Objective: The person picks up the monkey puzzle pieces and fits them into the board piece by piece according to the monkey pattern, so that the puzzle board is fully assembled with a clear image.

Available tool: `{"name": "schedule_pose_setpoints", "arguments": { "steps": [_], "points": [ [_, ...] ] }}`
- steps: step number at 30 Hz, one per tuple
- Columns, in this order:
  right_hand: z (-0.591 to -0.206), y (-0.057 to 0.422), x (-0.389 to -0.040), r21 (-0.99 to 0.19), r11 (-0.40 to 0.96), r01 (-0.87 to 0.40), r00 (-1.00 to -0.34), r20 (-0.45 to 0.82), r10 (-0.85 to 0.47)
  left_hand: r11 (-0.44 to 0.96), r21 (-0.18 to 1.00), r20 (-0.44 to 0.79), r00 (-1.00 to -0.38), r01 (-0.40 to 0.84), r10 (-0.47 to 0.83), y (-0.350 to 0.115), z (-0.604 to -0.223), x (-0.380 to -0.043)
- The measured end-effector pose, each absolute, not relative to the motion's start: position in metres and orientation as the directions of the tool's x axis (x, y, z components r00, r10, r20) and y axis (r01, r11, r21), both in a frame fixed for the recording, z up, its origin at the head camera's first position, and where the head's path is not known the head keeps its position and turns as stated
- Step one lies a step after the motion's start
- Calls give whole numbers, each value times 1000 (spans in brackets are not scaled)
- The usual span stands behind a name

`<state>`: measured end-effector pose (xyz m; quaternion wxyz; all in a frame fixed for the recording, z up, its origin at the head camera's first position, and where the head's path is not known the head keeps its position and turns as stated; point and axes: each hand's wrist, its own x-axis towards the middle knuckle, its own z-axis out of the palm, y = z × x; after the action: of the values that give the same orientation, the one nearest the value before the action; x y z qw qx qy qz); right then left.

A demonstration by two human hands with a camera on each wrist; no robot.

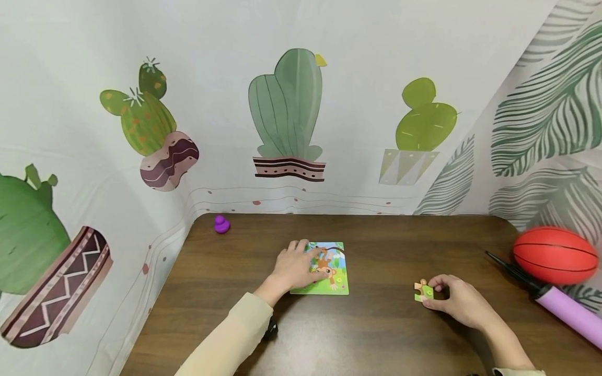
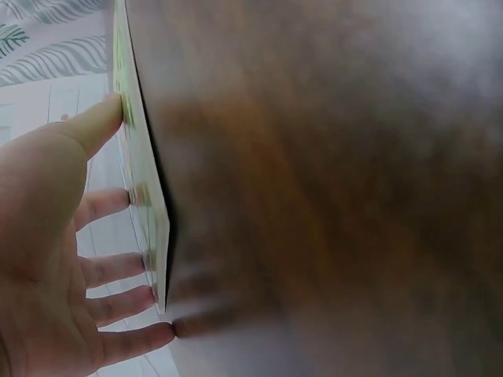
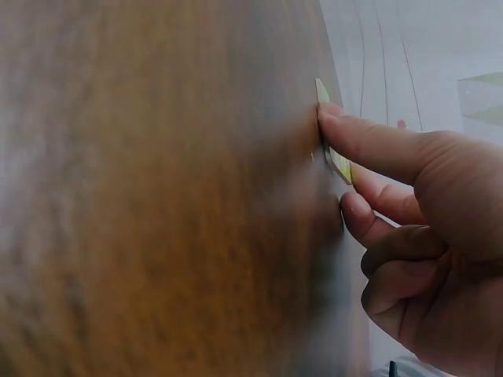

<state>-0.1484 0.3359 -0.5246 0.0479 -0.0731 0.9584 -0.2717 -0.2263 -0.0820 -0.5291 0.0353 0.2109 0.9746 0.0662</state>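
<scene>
A square jigsaw puzzle board [image 1: 336,287] with a cartoon monkey on green and blue lies flat on the table. My left hand [image 1: 292,266] rests on its left part with fingers spread, covering some of the picture. From the left wrist view, the thumb and fingertips of the left hand [image 2: 47,236] touch the board [image 2: 145,173], seen edge-on. Well to the right, my right hand [image 1: 463,303] pinches a puzzle piece [image 1: 420,295] in green and brown between thumb and fingers. The piece [image 3: 323,93] appears edge-on at the tabletop in the right wrist view.
A small purple toy [image 1: 221,224] stands at the back left of the brown table [image 1: 376,334]. On the right are a red ball [image 1: 555,255] with dark lines and a lilac-barrelled pump [image 1: 571,316]. Behind the table hangs a cloth [image 1: 357,104] printed with cacti and leaves.
</scene>
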Motion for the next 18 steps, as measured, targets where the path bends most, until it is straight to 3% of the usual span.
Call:
{"name": "schedule_pose_setpoints", "arguments": {
  "steps": [18],
  "points": [
    [-526, 330, -150, -668, 737, -98, -985, -40, -167, 912, 114, -44, -915, 393, 400, -76, -525, -230]
  ]
}}
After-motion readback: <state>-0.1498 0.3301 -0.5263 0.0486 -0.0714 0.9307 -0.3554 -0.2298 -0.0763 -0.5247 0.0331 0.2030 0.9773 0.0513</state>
